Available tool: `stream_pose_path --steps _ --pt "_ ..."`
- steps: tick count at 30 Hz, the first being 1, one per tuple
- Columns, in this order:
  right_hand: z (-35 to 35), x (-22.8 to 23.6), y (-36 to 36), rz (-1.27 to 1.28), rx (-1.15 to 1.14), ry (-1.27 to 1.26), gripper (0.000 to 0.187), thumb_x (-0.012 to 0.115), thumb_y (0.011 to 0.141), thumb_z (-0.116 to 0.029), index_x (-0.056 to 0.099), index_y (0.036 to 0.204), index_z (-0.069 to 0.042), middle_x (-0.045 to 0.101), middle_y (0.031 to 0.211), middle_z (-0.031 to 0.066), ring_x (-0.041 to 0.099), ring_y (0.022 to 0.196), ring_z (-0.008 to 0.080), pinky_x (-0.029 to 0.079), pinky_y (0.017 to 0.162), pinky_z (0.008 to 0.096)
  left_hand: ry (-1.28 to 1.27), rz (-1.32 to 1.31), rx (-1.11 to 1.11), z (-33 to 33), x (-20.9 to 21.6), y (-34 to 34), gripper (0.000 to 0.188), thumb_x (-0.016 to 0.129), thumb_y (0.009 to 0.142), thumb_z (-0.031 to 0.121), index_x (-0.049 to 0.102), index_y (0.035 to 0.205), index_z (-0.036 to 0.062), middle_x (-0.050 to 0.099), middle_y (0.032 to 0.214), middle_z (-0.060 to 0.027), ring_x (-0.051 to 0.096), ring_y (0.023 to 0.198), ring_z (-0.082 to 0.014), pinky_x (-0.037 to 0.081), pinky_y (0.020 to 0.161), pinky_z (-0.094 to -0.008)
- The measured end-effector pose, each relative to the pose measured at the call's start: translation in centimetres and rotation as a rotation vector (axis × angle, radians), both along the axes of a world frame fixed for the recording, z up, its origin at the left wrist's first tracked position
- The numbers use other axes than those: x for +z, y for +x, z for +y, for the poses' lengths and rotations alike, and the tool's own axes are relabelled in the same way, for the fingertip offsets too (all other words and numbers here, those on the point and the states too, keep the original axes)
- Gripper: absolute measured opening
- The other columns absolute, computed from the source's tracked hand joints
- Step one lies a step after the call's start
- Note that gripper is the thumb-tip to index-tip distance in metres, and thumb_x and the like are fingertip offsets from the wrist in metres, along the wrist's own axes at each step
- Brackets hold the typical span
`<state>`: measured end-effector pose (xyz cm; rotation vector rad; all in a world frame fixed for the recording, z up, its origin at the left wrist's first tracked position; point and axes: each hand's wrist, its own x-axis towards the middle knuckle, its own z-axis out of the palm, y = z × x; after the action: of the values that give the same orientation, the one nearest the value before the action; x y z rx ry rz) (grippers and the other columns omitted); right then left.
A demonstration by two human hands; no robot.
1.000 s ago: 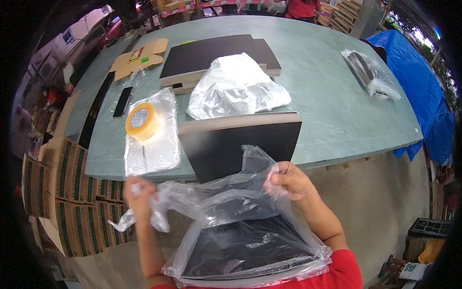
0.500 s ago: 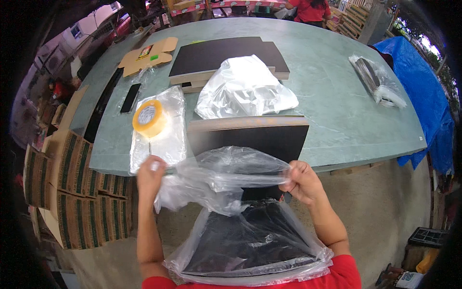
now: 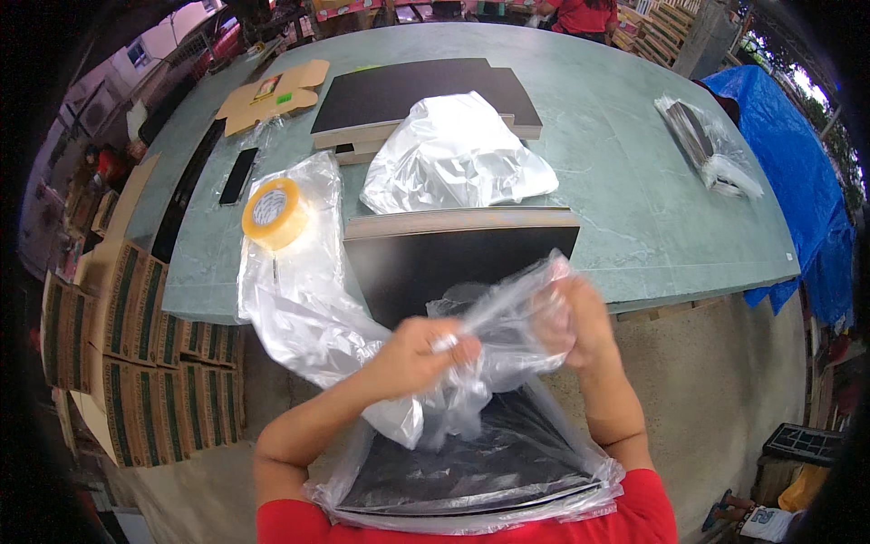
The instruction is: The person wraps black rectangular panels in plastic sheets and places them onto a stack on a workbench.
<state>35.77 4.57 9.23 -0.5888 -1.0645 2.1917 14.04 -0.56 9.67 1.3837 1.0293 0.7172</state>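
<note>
A clear plastic bag is gathered between my hands, in front of my chest. My left hand is closed on its middle part. My right hand, blurred by motion, grips the bag's upper right end. Below them a black panel in a clear plastic bag rests against my body. Just beyond the hands a black-faced panel stack leans at the table's near edge. To the left a roll of clear tape lies on flat clear plastic bags.
On the green table sit a pile of clear plastic, black boards, a phone, flattened cardboard and a wrapped bundle. Stacked cartons stand left; a blue tarp hangs right. Another person is at the far side.
My left hand has moved right and down, toward my right hand, bunching the bag. My right hand has risen slightly. The bag was stretched wide between both hands before.
</note>
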Motion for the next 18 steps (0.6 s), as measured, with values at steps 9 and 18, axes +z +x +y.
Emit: stream_pose_path --steps 9,18 --pt "-0.2 2.0 1.0 0.432 0.554 -0.135 0.033 0.054 0.081 -0.029 0.056 0.076 0.004 0.057 0.067 0.0110 0.056 0.058 0.0179 0.045 0.053 0.0273 -0.190 -0.032 -0.233 1.5 2.5 -3.4 0.026 0.061 0.075 0.025 0.060 0.075 -0.0003 0.053 0.063 0.0029 0.047 0.061 -0.0042 0.038 0.054 -0.0212" --pt "-0.5 -0.7 2.9 -1.778 0.703 1.523 0.021 0.054 0.072 -0.025 0.063 0.080 -0.008 0.061 0.081 0.0070 0.056 0.089 0.0252 0.035 0.086 0.0484 0.408 0.981 -0.593 -1.3 -1.3 -3.6 0.012 0.055 0.070 0.011 0.054 0.077 0.0023 0.058 0.068 -0.0151 0.059 0.062 -0.0282 0.046 0.053 -0.0353"
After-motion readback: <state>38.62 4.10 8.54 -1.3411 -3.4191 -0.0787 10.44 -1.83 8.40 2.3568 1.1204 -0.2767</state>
